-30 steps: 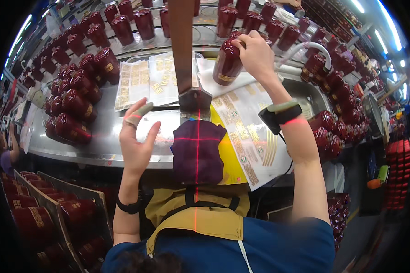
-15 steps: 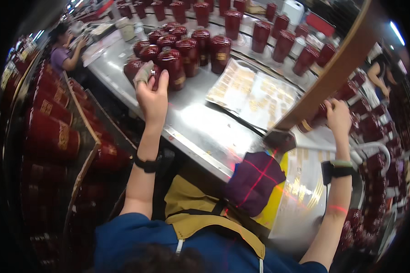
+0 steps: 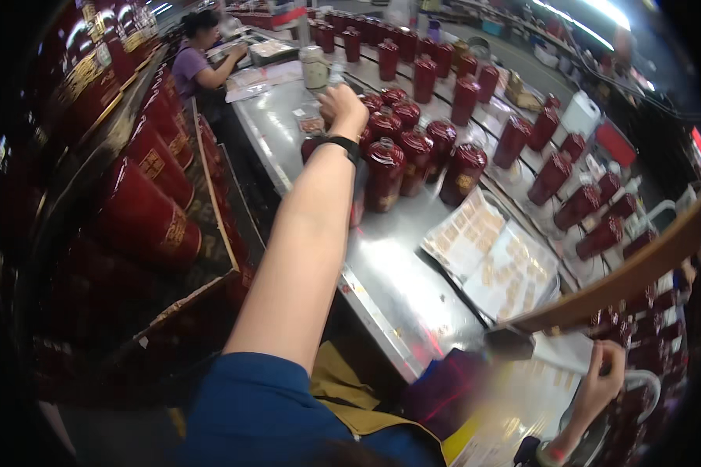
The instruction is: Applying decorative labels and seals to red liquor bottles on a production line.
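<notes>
My left hand [image 3: 344, 109] is stretched far out over the metal table, at the far left of a cluster of dark red glossy bottles [image 3: 385, 173]. Its fingers bend down behind the back of the hand, so what they touch is hidden. A pale lidded jar [image 3: 315, 67] stands just beyond it, and a small packet of reddish bits [image 3: 310, 124] lies to its left. Low on the right is my right hand [image 3: 600, 381], thumb and fingers curled together beside a white cloth [image 3: 562, 350]. Whether it grips the cloth or something small cannot be made out.
Trays with sheets of gold labels [image 3: 514, 272] lie right of the bottles. A brown curved bar [image 3: 631, 272] crosses at right. More red bottles [image 3: 514, 142] stand on the line behind. Boxed bottles [image 3: 152, 218] fill the left. A person in purple [image 3: 191, 70] sits at the far left.
My left hand has left the bottle at the front of the cluster and reached farther away. My right hand has lowered and no longer holds a red bottle. The whole view has turned left.
</notes>
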The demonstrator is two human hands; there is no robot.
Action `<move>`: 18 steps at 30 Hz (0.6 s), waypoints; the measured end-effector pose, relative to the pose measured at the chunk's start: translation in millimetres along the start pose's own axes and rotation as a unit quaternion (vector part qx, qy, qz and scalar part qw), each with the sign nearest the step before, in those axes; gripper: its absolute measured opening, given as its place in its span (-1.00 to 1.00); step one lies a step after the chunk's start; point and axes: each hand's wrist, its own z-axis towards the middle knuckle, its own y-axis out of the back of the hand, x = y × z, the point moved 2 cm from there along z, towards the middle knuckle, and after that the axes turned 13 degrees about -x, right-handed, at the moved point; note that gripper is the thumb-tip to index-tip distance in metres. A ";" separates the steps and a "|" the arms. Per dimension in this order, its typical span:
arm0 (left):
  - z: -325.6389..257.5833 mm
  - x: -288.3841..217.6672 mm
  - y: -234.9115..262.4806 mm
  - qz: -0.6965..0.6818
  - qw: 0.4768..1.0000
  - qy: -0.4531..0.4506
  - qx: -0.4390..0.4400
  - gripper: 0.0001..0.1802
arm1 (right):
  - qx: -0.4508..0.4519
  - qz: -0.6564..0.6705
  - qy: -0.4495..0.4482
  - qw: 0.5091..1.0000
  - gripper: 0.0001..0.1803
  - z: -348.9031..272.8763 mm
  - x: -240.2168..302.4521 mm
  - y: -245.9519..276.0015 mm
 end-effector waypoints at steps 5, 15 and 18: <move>4.6 12.7 -22.9 0.068 0.994 -0.025 -0.085 -0.73 | 0.007 -0.037 -0.076 0.996 -0.87 -24.3 0.2 30.1; 28.5 26.7 -36.4 0.016 0.990 -0.093 -0.108 -0.77 | -0.042 -0.116 -0.095 0.988 -0.84 -50.2 15.3 51.7; 33.8 21.5 -43.3 0.056 0.989 -0.134 0.021 -0.72 | -0.036 -0.132 -0.117 0.984 -0.85 -53.5 14.5 47.5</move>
